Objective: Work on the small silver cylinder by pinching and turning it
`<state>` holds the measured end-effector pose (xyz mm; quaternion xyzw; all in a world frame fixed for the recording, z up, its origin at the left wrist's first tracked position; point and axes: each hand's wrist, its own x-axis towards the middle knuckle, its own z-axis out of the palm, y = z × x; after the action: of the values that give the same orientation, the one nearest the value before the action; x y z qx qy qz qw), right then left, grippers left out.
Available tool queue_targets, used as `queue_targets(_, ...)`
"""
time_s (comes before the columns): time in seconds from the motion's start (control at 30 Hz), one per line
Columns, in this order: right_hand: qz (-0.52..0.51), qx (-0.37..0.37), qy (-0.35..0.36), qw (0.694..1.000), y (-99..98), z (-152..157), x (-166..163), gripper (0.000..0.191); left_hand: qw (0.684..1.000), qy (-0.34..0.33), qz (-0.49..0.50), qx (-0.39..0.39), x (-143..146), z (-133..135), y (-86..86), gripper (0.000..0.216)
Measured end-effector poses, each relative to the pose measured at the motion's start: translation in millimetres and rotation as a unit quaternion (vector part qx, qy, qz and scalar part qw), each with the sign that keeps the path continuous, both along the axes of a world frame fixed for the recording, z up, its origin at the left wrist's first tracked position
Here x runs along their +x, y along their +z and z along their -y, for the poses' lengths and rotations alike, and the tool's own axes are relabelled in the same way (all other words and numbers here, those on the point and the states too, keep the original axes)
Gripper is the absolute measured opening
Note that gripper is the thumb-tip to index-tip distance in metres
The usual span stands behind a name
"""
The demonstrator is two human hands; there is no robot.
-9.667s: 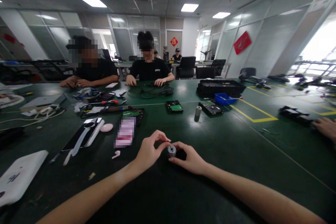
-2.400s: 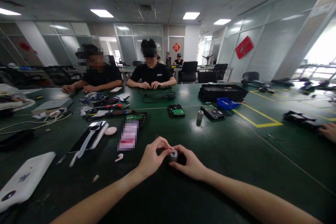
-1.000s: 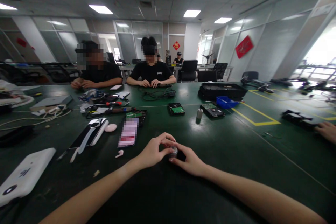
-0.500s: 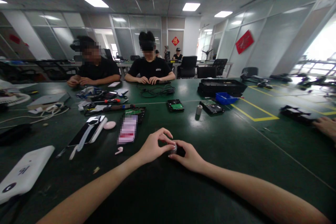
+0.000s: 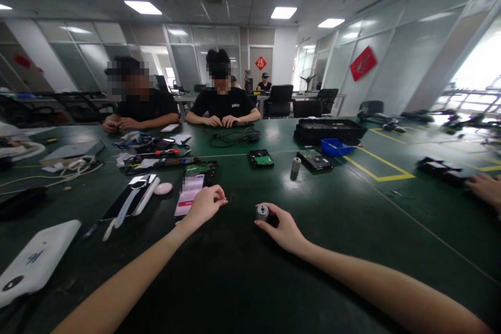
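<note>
- I see that the left hand (image 5: 205,203) has come off the cylinder (image 5: 262,212) since half a second ago and now hangs by the phone (image 5: 189,190), overlapping its lower edge in my view; I cannot tell whether they touch.
- Its fingertips are drawn together; whether they pinch something small, I cannot tell.
- The right hand (image 5: 284,224) still grips the cylinder, thumb on the near side, fingers behind. Its holed top, covered then, now shows; whether its base meets the table (image 5: 242,271), I cannot tell.
- The black tray (image 5: 331,138) sits far right of centre with something pale inside.
- The blue bin (image 5: 337,147) stands just before it; its contents are too small for me to make out.
- A gap of green tabletop parts my two hands.
- Ahead of the right hand stands a second cylinder (image 5: 296,165), beside a drive (image 5: 315,160).
- Rightward, the table runs to a thin seam (image 5: 426,226).
</note>
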<state>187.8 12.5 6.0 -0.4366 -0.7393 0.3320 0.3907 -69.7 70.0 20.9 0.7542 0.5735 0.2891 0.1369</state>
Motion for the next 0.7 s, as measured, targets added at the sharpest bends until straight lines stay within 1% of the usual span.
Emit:
queue_targets(0.1, 0.002, -0.004, 0.001, 1.0, 1.2, 1, 0, 0.037, 1.0, 0.006, -0.019, 0.011, -8, -4, -9.6, 0.01)
queue_targets(0.2, 0.005, -0.003, 0.004, 1.0, 2.8, 2, 0, 0.037, 0.998, 0.009, -0.048, 0.04, -7, -3, -12.5, 0.01)
queue_targets(0.3, 0.008, 0.004, 0.01, 1.0, 3.3, 3, 1, 0.038, 0.995, 0.018, -0.073, 0.062, -2, -1, -10.7, 0.009)
queue_targets(0.43, 0.02, 0.006, 0.019, 1.0, -4.2, -2, 2, 0.041, 0.997, 0.0, -0.04, 0.07, 11, 6, -4.8, 0.009)
queue_targets(0.5, 0.025, 0.004, 0.023, 0.999, -6.9, -5, -1, 0.044, 0.996, -0.002, -0.042, 0.079, 19, 12, -3.1, 0.009)
queue_targets(0.53, 0.026, 0.005, 0.023, 0.999, -5.0, -6, -3, 0.047, 0.995, 0.001, -0.05, 0.086, 22, 15, -3.2, 0.009)
queue_targets(0.6, 0.015, 0.014, 0.012, 1.0, 9.0, -1, -4, 0.054, 0.992, 0.013, -0.068, 0.102, 26, 20, -6.2, 0.009)
queue_targets(0.67, -0.005, 0.033, 0.0, 0.999, 35.7, 17, 4, 0.058, 0.991, 0.023, -0.073, 0.113, 26, 23, -11.8, 0.008)
queue_targets(0.7, -0.013, 0.039, 0.018, 0.999, 51.0, 31, 12, 0.055, 0.99, 0.028, -0.071, 0.116, 26, 23, -15.1, 0.008)
